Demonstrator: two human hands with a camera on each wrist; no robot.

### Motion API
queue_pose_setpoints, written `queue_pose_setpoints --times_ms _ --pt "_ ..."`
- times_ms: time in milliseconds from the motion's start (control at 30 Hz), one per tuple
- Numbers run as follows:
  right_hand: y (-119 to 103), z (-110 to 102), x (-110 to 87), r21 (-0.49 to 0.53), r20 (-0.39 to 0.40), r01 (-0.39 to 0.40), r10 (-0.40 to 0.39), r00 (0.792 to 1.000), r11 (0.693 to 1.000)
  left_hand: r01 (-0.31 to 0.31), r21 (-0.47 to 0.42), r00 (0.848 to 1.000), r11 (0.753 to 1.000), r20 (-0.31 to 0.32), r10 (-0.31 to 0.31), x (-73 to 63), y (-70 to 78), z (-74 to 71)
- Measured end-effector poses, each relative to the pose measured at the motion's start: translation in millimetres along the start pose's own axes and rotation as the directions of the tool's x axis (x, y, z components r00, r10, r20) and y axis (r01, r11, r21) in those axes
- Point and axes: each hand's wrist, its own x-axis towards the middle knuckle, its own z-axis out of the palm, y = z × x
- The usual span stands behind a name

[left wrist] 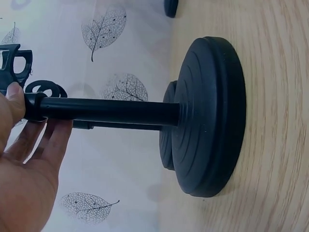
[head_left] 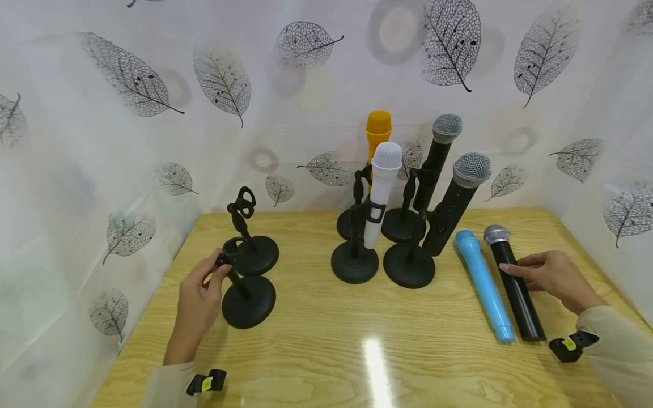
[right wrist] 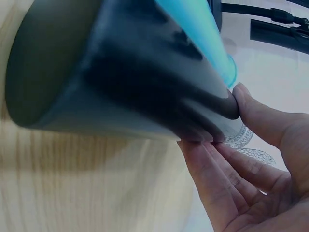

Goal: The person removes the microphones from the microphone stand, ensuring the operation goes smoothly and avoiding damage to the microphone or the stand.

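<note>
At the table's left side my left hand (head_left: 196, 300) pinches the upper post of a black desktop microphone stand (head_left: 250, 309), just below its ring clip. In the left wrist view the stand's round base (left wrist: 210, 121) stands on the wood, with the thumb on one side of the post and fingers on the other. Over on the right, my right hand (head_left: 555, 277) holds a black microphone (head_left: 519, 300) with a silver mesh head, lying on the table. Its thumb and fingertips press opposite sides of the barrel (right wrist: 130, 92). A light blue microphone (head_left: 484, 283) lies alongside.
Behind the held stand is another black stand (head_left: 260, 255) with an unfilled clip. Mid-table, several stands carry microphones: white (head_left: 382, 181), orange (head_left: 378, 127), and two black ones with silver heads (head_left: 454, 204). A leaf-patterned sheet (head_left: 316, 113) hangs behind the wooden table (head_left: 326, 340).
</note>
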Motion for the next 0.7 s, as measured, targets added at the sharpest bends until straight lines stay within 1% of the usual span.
queue_pose_setpoints --times_ms 200,400,700 --pt "2.1 3.1 1.8 -0.009 0.02 -0.015 0.015 1.0 1.0 -0.006 0.014 1.0 1.0 -0.003 0.006 1.9 -3.4 -1.0" --pt "2.6 6.3 3.2 -0.002 0.019 -0.022 0.022 1.0 1.0 0.006 0.022 1.0 1.0 -0.003 -0.006 2.8 -2.2 -1.6" --pt "3.8 9.4 3.6 -0.024 0.006 -0.017 0.017 1.0 1.0 0.022 0.008 1.0 1.0 0.001 -0.022 2.3 -3.2 -1.0"
